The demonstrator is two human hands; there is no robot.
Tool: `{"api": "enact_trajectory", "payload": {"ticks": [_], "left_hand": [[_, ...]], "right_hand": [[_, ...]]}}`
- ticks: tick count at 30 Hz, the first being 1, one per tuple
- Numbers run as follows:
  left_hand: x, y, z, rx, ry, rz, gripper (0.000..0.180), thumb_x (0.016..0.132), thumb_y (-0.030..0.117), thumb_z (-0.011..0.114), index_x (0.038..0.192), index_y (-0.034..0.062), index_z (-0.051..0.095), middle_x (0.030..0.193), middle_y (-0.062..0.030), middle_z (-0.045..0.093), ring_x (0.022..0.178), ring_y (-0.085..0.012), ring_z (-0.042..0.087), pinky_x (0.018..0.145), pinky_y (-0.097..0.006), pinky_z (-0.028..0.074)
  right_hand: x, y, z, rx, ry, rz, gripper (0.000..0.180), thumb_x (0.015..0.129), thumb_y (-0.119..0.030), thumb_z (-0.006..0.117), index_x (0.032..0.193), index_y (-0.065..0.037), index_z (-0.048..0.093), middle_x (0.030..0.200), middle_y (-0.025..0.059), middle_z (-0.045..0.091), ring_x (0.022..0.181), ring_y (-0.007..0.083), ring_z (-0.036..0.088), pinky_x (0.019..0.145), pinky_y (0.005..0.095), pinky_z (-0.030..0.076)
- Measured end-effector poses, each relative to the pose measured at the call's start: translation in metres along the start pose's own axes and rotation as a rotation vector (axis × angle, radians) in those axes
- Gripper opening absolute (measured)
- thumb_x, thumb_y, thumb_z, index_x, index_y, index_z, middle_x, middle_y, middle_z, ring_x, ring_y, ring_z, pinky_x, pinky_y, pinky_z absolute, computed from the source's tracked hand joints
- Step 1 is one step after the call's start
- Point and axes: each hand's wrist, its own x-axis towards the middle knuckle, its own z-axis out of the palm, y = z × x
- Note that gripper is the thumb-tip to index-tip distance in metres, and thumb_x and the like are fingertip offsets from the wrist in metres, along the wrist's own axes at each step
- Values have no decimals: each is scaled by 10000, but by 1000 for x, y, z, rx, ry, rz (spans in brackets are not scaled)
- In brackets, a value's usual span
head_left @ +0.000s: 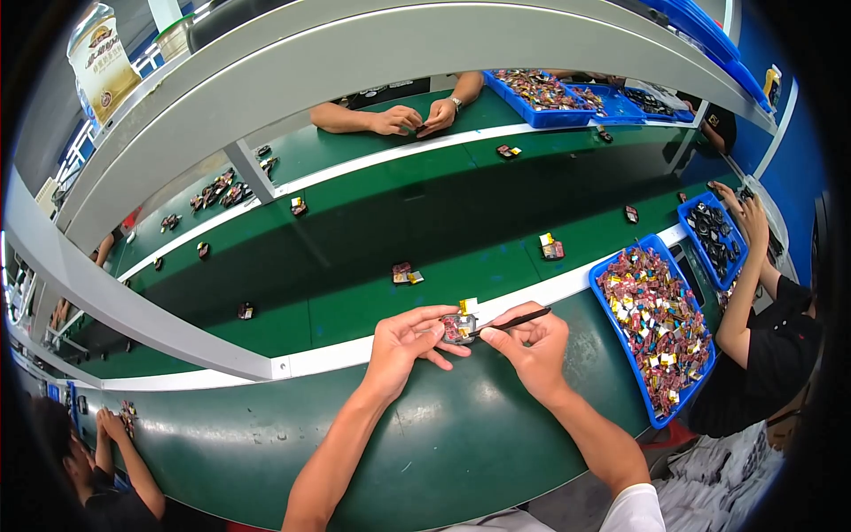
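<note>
My left hand (403,347) holds a small open device housing (458,329) between thumb and fingers. The housing is grey, with a reddish circuit board inside and a yellow-and-white tab (468,307) sticking up at its far edge. My right hand (534,348) grips a slim black tool (521,320) that looks like tweezers, its handle end pointing up to the right. The tool's tip meets the right side of the housing; its exact contact is too small to tell. Both hands are over the near green bench, close to the white rail.
A blue tray (658,413) heaped with reddish boards stands at my right; a smaller blue tray (737,257) of black parts lies beyond it. Past the white rail (330,357), a green conveyor belt (355,312) carries scattered device units (406,273). A grey frame (151,306) arches overhead. Co-workers' hands (409,120) work around.
</note>
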Motion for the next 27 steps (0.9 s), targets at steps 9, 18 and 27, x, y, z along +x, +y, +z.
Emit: {"api": "enact_trajectory", "payload": {"ticks": [9, 18, 27], "left_hand": [[-1, -5, 8, 55, 67, 56, 308, 1020, 97, 545, 1266, -72, 622, 1087, -211, 702, 842, -292, 754, 605, -288, 613], [-3, -4, 18, 53, 89, 74, 306, 1035, 119, 533, 1251, -79, 621, 1067, -200, 702, 788, -258, 747, 563, -289, 591], [-2, -9, 20, 23, 73, 110, 328, 1037, 151, 554, 1265, -80, 605, 1082, -202, 701, 798, -262, 745, 570, -294, 596]], "right_hand": [[-2, -2, -1, -40, 0, -16, 157, 824, 77, 763, 912, 28, 643, 789, 51, 698, 554, -22, 472, 489, 158, 335], [-8, -1, -1, -71, 23, -60, 156, 813, 71, 781, 901, 25, 660, 830, 68, 720, 538, -19, 471, 480, 160, 330], [-10, 6, -1, -103, 66, -128, 125, 798, 33, 806, 865, 11, 704, 816, 45, 733, 471, -28, 410, 434, 168, 262]]}}
